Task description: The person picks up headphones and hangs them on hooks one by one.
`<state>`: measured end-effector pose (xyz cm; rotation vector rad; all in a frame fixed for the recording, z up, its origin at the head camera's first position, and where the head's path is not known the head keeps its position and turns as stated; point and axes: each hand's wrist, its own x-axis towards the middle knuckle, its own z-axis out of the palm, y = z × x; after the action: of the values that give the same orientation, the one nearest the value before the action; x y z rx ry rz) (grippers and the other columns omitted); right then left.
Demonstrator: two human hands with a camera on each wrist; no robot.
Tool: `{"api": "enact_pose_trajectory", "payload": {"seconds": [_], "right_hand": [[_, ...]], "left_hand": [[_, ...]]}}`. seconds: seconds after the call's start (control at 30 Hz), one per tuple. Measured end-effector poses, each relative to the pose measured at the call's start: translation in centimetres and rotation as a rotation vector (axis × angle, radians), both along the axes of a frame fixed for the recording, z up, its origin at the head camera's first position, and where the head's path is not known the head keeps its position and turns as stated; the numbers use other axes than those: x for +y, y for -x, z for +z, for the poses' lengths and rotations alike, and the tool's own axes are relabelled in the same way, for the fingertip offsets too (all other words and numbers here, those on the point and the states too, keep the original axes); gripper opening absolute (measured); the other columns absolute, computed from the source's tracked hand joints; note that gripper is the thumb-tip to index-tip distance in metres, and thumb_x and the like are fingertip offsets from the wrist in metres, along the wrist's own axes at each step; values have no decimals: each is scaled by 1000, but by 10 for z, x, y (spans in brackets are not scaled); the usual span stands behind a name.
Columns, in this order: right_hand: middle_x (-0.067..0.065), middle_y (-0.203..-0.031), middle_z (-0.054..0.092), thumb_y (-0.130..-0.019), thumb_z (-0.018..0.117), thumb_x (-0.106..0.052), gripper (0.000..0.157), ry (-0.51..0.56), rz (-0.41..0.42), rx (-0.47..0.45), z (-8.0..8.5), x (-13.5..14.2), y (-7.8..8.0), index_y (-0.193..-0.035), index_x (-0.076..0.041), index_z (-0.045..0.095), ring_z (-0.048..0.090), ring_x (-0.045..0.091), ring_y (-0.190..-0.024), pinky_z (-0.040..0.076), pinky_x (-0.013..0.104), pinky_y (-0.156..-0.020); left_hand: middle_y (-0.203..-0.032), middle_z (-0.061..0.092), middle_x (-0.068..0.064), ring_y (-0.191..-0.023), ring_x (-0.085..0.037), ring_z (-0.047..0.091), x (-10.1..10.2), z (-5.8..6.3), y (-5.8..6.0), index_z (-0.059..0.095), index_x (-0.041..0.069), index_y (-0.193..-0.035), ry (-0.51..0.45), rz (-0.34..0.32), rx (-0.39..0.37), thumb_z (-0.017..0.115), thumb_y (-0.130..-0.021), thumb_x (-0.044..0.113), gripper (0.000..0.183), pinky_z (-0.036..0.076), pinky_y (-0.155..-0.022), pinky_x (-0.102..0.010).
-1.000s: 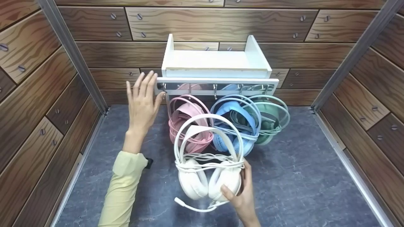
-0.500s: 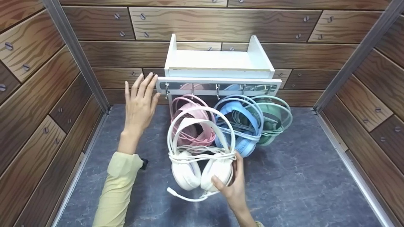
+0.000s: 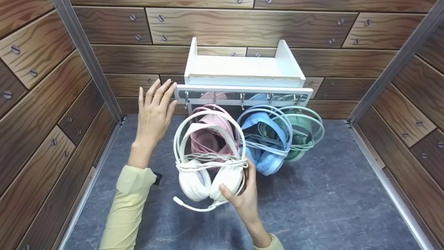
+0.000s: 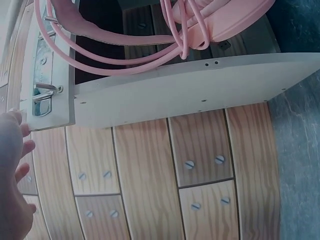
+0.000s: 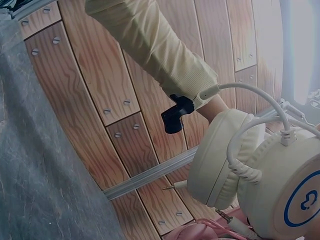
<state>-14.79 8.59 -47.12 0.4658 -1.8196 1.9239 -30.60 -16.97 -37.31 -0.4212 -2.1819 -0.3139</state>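
Observation:
White headphones (image 3: 227,177) with a boom microphone and a cable wound round them are held up by my right hand (image 3: 244,201), its thumb on the front of the right ear cup and its fingers behind. The right wrist view shows the ear cups (image 5: 280,190) close up. My left hand (image 3: 152,118) has its fingers stretched out at the left end of a white hook rack (image 3: 242,89). On the rack hang pink headphones (image 3: 204,137), blue headphones (image 3: 269,163) and green headphones (image 3: 296,133). The white pair partly covers the pink pair.
Metal hooks (image 3: 242,100) line the rack's front rail; the leftmost hook (image 3: 187,99) bears nothing. A white shelf top (image 3: 239,66) sits behind the rail. Wood-patterned walls (image 3: 41,139) stand on three sides of the dark grey tabletop (image 3: 333,194).
My right hand has carried the white headphones left and up towards the rack, and they now overlap the pink pair more. My left hand stays by the rack's left end.

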Motion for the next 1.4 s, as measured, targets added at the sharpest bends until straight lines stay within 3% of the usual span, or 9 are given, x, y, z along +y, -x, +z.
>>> {"api": "enact_pose_trajectory", "payload": {"seconds": [0.4,0.83,0.9,1.1,1.4], "right_hand": [[13,-130,46,-62,78,-7,90,-76,-81,-24,29,-23,0,-136,2,29,43,18,-120,32,21,-104],[13,-132,47,-60,82,-17,91,-168,-213,-33,36,-42,13,-135,2,33,42,21,-123,30,27,-106],[13,-131,48,-59,83,-19,93,-181,-228,-38,30,-45,17,-135,1,33,42,22,-123,30,30,-107],[1,-130,50,-56,86,-36,100,-235,-272,-35,-8,-50,38,-138,-16,32,46,14,-119,35,34,-103],[-8,-136,42,-52,83,-51,108,-331,-306,-74,-22,-59,43,-141,-31,26,43,11,-121,38,34,-101]], "left_hand": [[-144,38,8,-137,-17,23,-2,1,-1,38,27,-140,-2,-6,-30,41,-96,39,46,1,-114,-48],[-141,42,6,-137,-18,23,-4,3,-2,42,31,-138,-68,-35,-78,41,-96,41,43,-1,-115,-46],[-141,42,6,-137,-18,23,-2,2,-1,41,30,-138,-73,-37,-82,41,-96,41,44,-1,-115,-45],[-138,45,4,-136,-19,25,5,-5,0,39,28,-140,-115,-36,-67,41,-97,36,44,1,-115,-46],[-134,48,4,-134,-20,29,10,-14,2,35,29,-141,-174,-40,-65,39,-98,28,43,4,-114,-49]]}}
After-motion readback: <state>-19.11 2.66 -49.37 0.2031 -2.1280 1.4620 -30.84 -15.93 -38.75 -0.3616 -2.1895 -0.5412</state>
